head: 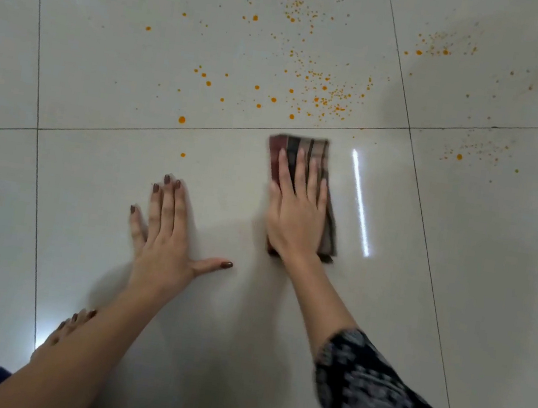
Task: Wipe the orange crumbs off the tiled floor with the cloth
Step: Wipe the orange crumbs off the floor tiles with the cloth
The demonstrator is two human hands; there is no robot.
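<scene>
Cloth (306,150) folded, striped brown, under flat right hand (297,214).

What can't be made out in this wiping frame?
Head view only:
- Underside of the striped brown folded cloth: covered by the cloth itself and the flat right hand, so any caught crumbs are unseen.
- Cloth's pattern: motion-blurred.
- Scattered orange crumbs: spread is cut off by the top edge.
- Bare foot: partly behind the left forearm.
</scene>
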